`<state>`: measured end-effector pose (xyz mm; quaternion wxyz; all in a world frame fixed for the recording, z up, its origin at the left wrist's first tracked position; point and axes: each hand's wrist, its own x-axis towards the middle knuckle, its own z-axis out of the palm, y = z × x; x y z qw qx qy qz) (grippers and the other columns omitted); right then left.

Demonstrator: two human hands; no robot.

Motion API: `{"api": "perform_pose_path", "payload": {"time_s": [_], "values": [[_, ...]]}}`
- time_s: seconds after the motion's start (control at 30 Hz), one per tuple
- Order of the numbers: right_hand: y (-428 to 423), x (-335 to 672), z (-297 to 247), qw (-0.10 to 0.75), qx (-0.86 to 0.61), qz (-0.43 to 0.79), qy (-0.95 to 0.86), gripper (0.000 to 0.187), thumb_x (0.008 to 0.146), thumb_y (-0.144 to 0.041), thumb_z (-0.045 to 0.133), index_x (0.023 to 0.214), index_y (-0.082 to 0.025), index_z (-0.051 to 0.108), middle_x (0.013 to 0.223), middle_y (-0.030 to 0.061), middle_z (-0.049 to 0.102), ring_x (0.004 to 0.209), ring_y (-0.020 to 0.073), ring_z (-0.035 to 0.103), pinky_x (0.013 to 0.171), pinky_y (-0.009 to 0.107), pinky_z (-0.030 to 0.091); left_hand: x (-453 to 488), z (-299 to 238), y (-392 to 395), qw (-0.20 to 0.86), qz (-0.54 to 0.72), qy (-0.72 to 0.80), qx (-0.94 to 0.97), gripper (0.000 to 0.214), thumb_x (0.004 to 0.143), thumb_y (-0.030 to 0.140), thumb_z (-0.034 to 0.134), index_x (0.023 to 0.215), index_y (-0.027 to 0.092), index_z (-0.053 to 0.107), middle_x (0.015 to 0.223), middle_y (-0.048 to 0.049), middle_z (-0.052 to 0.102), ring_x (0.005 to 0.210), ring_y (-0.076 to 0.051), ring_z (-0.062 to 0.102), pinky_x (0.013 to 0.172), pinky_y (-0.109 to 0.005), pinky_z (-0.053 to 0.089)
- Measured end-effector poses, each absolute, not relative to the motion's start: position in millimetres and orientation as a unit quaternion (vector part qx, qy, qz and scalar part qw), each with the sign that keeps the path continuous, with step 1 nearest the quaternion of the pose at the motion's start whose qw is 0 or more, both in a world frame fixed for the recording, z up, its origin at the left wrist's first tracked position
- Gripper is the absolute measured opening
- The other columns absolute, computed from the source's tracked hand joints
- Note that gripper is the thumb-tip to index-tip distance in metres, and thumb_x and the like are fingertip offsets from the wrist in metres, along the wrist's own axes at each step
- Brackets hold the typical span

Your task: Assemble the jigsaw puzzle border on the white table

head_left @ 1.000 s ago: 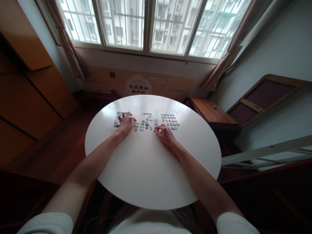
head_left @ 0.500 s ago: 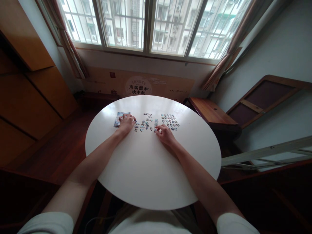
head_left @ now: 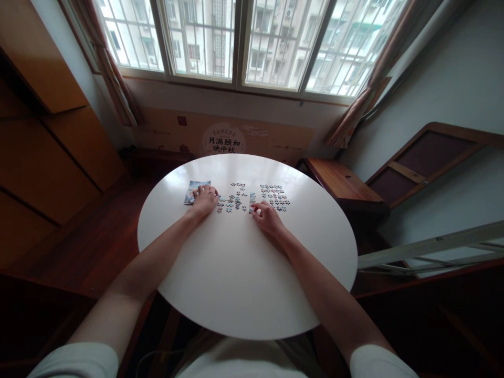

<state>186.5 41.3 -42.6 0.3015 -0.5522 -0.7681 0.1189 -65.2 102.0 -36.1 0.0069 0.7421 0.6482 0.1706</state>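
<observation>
My left hand [head_left: 203, 201] rests with its fingers bent and apart over the right part of a small picture card [head_left: 191, 194], its fingertips near the loose jigsaw pieces [head_left: 235, 199] in the middle. My right hand [head_left: 266, 215] has thumb and fingers closed on a puzzle piece [head_left: 251, 211] at the near end of a short upright strip of joined pieces [head_left: 252, 198]. The fingers partly hide that piece. Just beyond the right hand, more jigsaw pieces [head_left: 272, 187] lie in rows.
Everything lies on a round white table [head_left: 236, 273]. A wooden side table [head_left: 338, 181] stands beyond its right edge, and wooden cabinets [head_left: 79, 152] are on the left. A barred window [head_left: 205, 42] is ahead, with a printed cardboard panel [head_left: 275, 136] below it.
</observation>
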Motion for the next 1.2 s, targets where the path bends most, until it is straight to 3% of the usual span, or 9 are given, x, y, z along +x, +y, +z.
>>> {"api": "perform_pose_path", "payload": {"time_s": [0.53,0.8,0.97,1.2], "values": [[41.8,186.7,-42.5,0.307,-0.548,0.127,-0.768,0.026,0.081,-0.02,0.058,0.105,-0.019,0.068,0.096,0.0046,0.062,0.062,0.0099,0.054,0.071,0.026,0.045,-64.9,-35.4,101.2,0.0,0.215,0.644,0.734,0.017,0.082,0.031,0.055,0.094,0.021,0.06,0.115,-0.0129,0.061,0.115,-0.035,0.044,0.092,-0.048,0.033],[43.1,187.8,-44.7,0.308,-0.546,0.127,-0.769,0.025,0.082,-0.022,0.058,0.105,-0.02,0.068,0.096,0.0042,0.063,0.061,0.0093,0.054,0.071,0.026,0.045,-64.4,-31.7,103.1,0.039,0.267,0.639,0.72,0.01,0.077,0.023,0.058,0.086,0.022,0.063,0.086,-0.0048,0.071,0.098,-0.028,0.059,0.093,-0.045,0.031],[42.8,186.8,-42.9,0.322,-0.549,0.137,-0.759,0.025,0.084,-0.023,0.057,0.105,-0.019,0.068,0.098,0.0056,0.063,0.061,0.0097,0.055,0.068,0.027,0.046,-65.0,-24.8,98.3,0.035,0.327,0.619,0.713,0.022,0.082,0.021,0.056,0.101,0.024,0.065,0.09,-0.0022,0.073,0.099,-0.026,0.061,0.091,-0.043,0.036],[41.7,180.7,-37.2,0.393,-0.487,0.182,-0.758,0.025,0.087,-0.025,0.053,0.106,-0.017,0.067,0.096,0.0062,0.064,0.066,0.0107,0.058,0.068,0.027,0.049,-42.5,-21.6,78.8,0.117,0.405,0.495,0.76,0.014,0.084,0.027,0.057,0.088,0.02,0.068,0.086,-0.0023,0.073,0.082,-0.019,0.067,0.08,-0.032,0.05]]}}
